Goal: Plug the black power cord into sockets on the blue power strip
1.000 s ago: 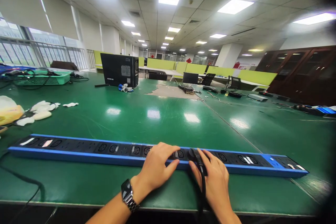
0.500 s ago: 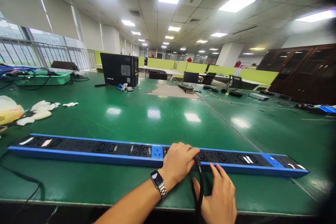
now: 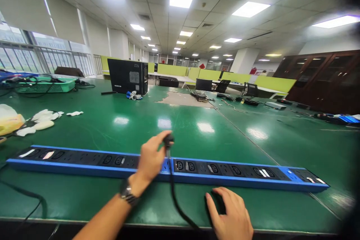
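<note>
Two hands (image 3: pixel 150 159) (image 3: pixel 233 213), one watch (image 3: pixel 128 193), one plug (image 3: pixel 168 138), one power strip (image 3: pixel 197 177), two blue sockets (image 3: pixel 292 174) showing on it, one PC tower (image 3: pixel 126 77), one green basket (image 3: pixel 66 85), one worktop (image 3: pixel 140 127).

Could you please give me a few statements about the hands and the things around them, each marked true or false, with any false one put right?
1. The left hand holds a black plug near the blue power strip. True.
2. Both hands are gripping the black plug. False: the right hand is away from it, open.
3. The black plug is pushed into a socket. False: it is out of the power strip, its black cable hanging from it.
4. A wristwatch is on the left arm. True.
5. In the picture, a green basket stands left of the computer case. True.
6. The computer case stands nearer the person than the power strip. False: it stands beyond the power strip.
</note>
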A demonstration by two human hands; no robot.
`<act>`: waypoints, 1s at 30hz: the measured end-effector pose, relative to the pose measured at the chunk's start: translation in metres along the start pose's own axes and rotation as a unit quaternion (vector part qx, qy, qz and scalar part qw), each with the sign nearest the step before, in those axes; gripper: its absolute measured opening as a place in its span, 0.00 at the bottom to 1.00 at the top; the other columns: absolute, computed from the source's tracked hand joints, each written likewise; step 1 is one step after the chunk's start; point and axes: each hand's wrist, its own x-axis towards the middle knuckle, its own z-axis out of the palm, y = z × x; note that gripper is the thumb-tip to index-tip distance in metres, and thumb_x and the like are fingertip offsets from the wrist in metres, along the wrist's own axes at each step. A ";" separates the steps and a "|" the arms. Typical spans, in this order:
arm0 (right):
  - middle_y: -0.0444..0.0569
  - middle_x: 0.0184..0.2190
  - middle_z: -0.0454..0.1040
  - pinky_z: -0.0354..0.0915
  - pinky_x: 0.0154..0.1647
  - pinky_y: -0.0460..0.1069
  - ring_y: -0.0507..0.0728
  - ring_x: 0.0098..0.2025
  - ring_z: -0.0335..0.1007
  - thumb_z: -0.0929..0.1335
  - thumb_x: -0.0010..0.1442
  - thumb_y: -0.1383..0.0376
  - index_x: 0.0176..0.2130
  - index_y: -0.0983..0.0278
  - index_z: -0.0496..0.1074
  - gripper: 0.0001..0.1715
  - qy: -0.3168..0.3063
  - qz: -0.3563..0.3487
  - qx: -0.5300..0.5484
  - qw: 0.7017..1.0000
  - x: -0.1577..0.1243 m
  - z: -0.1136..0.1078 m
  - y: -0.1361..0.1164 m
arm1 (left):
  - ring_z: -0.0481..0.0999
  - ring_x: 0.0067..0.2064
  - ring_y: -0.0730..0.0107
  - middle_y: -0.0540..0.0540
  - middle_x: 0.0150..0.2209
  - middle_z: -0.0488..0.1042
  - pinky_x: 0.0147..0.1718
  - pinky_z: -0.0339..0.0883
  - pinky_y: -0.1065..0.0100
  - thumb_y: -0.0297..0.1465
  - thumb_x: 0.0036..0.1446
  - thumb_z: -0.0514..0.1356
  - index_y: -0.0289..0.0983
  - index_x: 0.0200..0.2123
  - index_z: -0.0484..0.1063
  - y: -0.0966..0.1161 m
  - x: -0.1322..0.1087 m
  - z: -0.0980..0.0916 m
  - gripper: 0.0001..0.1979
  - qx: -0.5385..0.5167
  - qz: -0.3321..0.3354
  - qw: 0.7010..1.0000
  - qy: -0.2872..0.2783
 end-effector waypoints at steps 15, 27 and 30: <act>0.48 0.40 0.77 0.63 0.42 0.55 0.61 0.44 0.71 0.67 0.59 0.51 0.39 0.58 0.73 0.16 -0.040 0.042 0.110 0.992 0.011 0.000 -0.029 | 0.77 0.52 0.59 0.47 0.50 0.78 0.53 0.69 0.59 0.35 0.60 0.55 0.43 0.50 0.75 -0.069 -0.053 -0.110 0.17 0.157 -0.005 0.978 -0.140; 0.47 0.45 0.74 0.61 0.47 0.58 0.61 0.47 0.65 0.70 0.56 0.63 0.47 0.58 0.70 0.17 -0.177 -0.057 0.255 0.949 0.086 0.013 -0.176 | 0.74 0.54 0.58 0.46 0.54 0.75 0.55 0.67 0.56 0.32 0.58 0.57 0.46 0.58 0.68 -0.076 -0.060 -0.112 0.24 0.178 -0.025 0.970 -0.163; 0.47 0.45 0.74 0.60 0.47 0.58 0.61 0.47 0.64 0.72 0.54 0.59 0.50 0.57 0.69 0.23 -0.222 -0.101 0.257 0.935 0.098 0.025 -0.202 | 0.73 0.55 0.59 0.45 0.57 0.73 0.56 0.66 0.58 0.29 0.54 0.58 0.45 0.66 0.55 -0.076 -0.061 -0.114 0.35 0.150 -0.043 0.973 -0.171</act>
